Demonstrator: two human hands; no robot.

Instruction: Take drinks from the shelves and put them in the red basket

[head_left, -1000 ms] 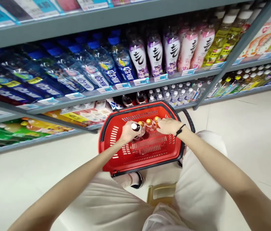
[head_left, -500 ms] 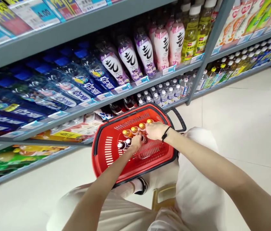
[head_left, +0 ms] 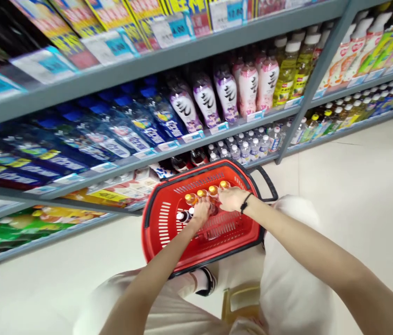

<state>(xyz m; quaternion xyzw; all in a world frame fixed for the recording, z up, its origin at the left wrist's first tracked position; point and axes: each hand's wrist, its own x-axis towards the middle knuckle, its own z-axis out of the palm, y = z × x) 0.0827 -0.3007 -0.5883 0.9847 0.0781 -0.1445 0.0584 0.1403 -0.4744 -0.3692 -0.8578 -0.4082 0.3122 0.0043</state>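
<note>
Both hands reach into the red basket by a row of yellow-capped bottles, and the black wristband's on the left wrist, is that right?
Not quite: the black wristband is on the right wrist, as the head view shows. The left hand and right hand do reach into the red basket, by a row of yellow-capped bottles.

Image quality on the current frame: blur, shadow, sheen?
Head view: upper-left price tags smeared, motion or lens, can't tell; head view: red basket and yellow caps sharper; head view: dark shadow behind the purple-and-white bottles; head view: floor bright and pale, with soft sheen.
</note>
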